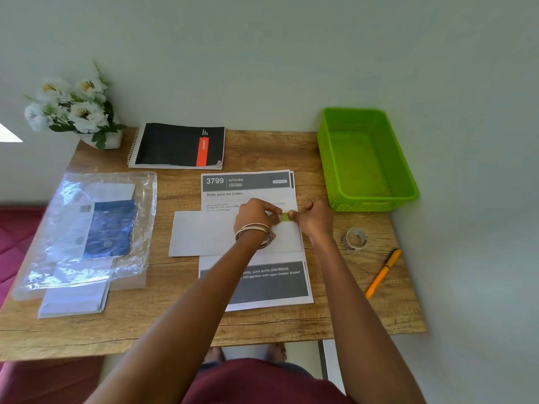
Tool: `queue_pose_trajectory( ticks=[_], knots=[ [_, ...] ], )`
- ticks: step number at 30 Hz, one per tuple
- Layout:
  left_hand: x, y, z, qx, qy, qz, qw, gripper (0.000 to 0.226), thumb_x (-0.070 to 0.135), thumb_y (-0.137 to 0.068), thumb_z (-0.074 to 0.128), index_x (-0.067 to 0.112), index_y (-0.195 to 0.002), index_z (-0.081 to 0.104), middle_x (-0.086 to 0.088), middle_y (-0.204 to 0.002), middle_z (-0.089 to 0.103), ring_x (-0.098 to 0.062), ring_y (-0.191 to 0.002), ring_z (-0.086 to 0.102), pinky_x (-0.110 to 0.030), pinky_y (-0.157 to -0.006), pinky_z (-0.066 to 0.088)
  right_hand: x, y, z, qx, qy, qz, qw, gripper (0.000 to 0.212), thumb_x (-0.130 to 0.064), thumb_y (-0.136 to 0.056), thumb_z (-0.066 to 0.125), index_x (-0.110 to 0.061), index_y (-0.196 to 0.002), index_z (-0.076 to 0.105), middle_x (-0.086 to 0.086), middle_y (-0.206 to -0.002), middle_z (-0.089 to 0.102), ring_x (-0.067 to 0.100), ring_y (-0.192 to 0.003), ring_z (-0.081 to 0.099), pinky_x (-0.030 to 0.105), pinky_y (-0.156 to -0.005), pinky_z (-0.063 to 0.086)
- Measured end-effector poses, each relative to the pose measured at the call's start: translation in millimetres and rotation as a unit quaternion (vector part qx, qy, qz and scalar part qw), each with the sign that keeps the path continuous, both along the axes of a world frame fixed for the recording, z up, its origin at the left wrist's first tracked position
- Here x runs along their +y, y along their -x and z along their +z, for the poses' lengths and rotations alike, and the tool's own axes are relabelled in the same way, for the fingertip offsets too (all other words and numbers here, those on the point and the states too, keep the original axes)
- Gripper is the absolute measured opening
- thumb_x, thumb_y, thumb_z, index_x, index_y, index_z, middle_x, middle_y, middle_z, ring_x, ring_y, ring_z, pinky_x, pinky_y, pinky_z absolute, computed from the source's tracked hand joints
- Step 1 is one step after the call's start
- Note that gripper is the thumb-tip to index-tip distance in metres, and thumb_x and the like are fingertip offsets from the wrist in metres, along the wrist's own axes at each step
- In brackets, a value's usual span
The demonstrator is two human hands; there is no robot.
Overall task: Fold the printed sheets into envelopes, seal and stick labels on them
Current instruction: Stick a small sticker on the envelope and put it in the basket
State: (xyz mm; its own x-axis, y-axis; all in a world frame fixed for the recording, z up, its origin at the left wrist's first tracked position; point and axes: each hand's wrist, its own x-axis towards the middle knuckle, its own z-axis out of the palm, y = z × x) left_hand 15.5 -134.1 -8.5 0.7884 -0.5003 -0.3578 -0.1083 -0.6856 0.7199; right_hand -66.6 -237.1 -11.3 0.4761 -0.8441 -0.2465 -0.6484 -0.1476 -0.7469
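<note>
Nearest you at 8 o'clock, a clear plastic bag (87,228) lies flat on the table (175,325); inside it you can see white papers and a dark blue booklet (112,228), and a small stack of envelopes (73,301) pokes from under its near edge. At 3 o'clock an orange pen (382,274) lies on the wood, with a tape roll (355,239) just beyond it. Dead centre, a white envelope (204,233) lies across the printed sheets (256,282). Your left hand (256,215), bangles at the wrist, and your right hand (313,218) meet at the envelope's far right edge: both are curled, fingertips pinching a small green label (285,218) between them, just over the envelope. Whether the label touches the paper you cannot tell. At 1 o'clock the green basket (408,182) shows nothing inside. At 11 o'clock sits a black notebook (178,145), and farther left a pot of white flowers (73,109).
</note>
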Motion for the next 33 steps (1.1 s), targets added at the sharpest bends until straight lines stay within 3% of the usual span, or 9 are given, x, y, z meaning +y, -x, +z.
queue_pose_trajectory(
  ticks=[5, 8, 12, 16, 20, 24, 27, 31, 33],
  knots=[
    [24, -5, 8, 0.108, 0.141, 0.048, 0.983, 0.019, 0.01, -0.084, 0.068, 0.007, -0.103, 0.071, -0.008, -0.076, 0.068, -0.014, -0.042, 0.063, -0.028, -0.048, 0.057, 1, 5, 3, -0.061, -0.044, -0.005, 0.997, 0.02, -0.021, -0.082, 0.072, -0.013, -0.082, 0.054, 0.004, -0.083, 0.061, 0.024, -0.08, 0.06, 0.036, -0.073, 0.05],
    [51, -16, 9, 0.02, 0.159, 0.09, 0.983, 0.015, 0.013, -0.085, 0.067, 0.006, -0.097, 0.073, -0.01, -0.079, 0.071, -0.013, -0.048, 0.063, -0.032, -0.055, 0.059, 12, 8, 4, -0.034, 0.071, 0.087, 0.993, 0.033, -0.024, -0.075, 0.078, -0.011, -0.1, 0.061, 0.005, -0.1, 0.061, 0.021, -0.093, 0.055, 0.032, -0.079, 0.044],
    [87, -40, 4, -0.195, 0.033, 0.023, 0.98, 0.024, 0.024, -0.082, 0.07, 0.016, -0.105, 0.071, -0.008, -0.107, 0.066, -0.025, -0.095, 0.061, -0.04, -0.085, 0.051, 25, 10, 9, 0.09, 0.218, 0.29, 0.927, 0.056, -0.025, -0.083, 0.069, -0.02, -0.135, 0.046, -0.001, -0.14, 0.046, 0.022, -0.129, 0.032, 0.036, -0.097, 0.029],
    [108, -51, 11, -0.262, -0.165, -0.137, 0.941, 0.051, 0.034, -0.084, 0.064, 0.031, -0.133, 0.049, 0.002, -0.139, 0.047, -0.027, -0.13, 0.039, -0.057, -0.11, 0.019, 29, 7, 13, 0.166, 0.248, 0.326, 0.897, 0.06, -0.028, -0.085, 0.066, -0.027, -0.139, 0.039, -0.004, -0.138, 0.049, 0.019, -0.132, 0.027, 0.04, -0.092, 0.023],
    [111, -48, 14, -0.301, -0.224, -0.197, 0.906, 0.06, 0.039, -0.085, 0.062, 0.035, -0.14, 0.038, 0.005, -0.141, 0.045, -0.023, -0.136, 0.033, -0.063, -0.107, -0.009, 22, -4, 24, 0.184, 0.227, 0.34, 0.894, 0.072, -0.032, -0.075, 0.075, -0.032, -0.137, 0.039, -0.006, -0.133, 0.052, 0.019, -0.127, 0.029, 0.04, -0.089, 0.022],
    [109, -52, 14, -0.289, -0.244, -0.214, 0.901, 0.064, 0.042, -0.082, 0.065, 0.037, -0.139, 0.037, 0.001, -0.142, 0.038, -0.029, -0.139, 0.021, -0.065, -0.107, -0.004, 16, -11, 31, 0.191, 0.213, 0.372, 0.883, 0.073, -0.03, -0.072, 0.079, -0.032, -0.135, 0.042, -0.002, -0.137, 0.045, 0.022, -0.13, 0.026, 0.04, -0.095, 0.021],
    [107, -59, 19, -0.271, -0.236, -0.214, 0.908, 0.056, 0.043, -0.078, 0.069, 0.037, -0.129, 0.048, -0.002, -0.138, 0.04, -0.032, -0.137, 0.019, -0.062, -0.109, 0.002, 13, -11, 32, 0.137, 0.16, 0.359, 0.909, 0.057, -0.022, -0.07, 0.081, -0.03, -0.12, 0.056, -0.004, -0.122, 0.055, 0.019, -0.122, 0.037, 0.039, -0.095, 0.023],
    [108, -71, 43, -0.232, -0.164, -0.169, 0.944, 0.027, 0.037, -0.081, 0.067, 0.026, -0.106, 0.063, -0.002, -0.12, 0.056, -0.029, -0.121, 0.044, -0.052, -0.105, 0.025, 3, 4, 44, 0.001, 0.007, 0.304, 0.953, 0.035, -0.013, -0.065, 0.085, -0.015, -0.096, 0.068, 0.001, -0.098, 0.066, 0.022, -0.098, 0.062, 0.035, -0.084, 0.05],
    [110, -74, 63, -0.165, -0.073, -0.168, 0.969, 0.018, 0.028, -0.081, 0.07, 0.019, -0.095, 0.064, -0.004, -0.103, 0.063, -0.025, -0.101, 0.057, -0.036, -0.088, 0.04, 0, 18, 57, -0.099, -0.088, 0.25, 0.959, 0.029, -0.008, -0.066, 0.084, -0.01, -0.09, 0.069, 0.006, -0.094, 0.071, 0.022, -0.088, 0.067, 0.035, -0.076, 0.056]
  ],
)
